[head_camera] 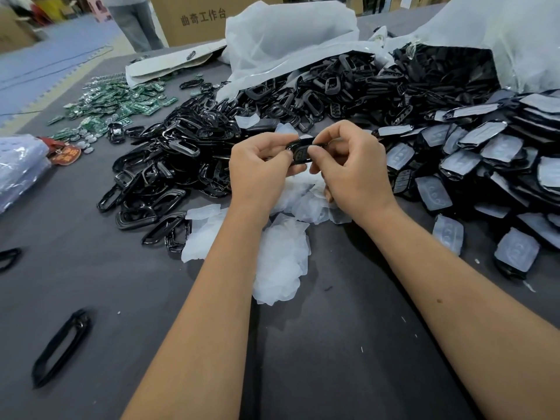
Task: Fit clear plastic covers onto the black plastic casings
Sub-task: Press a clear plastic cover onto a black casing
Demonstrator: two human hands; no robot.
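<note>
While both hands pinch one black casing (pixel 301 153) above the pile of clear covers (pixel 278 253), pressing evenly round its rim would likely seat the cover without warping. In the head view, the left hand (pixel 257 165) grips the casing's left end, the right hand (pixel 348 165) its right, thumbs on top, forearms converging.
</note>
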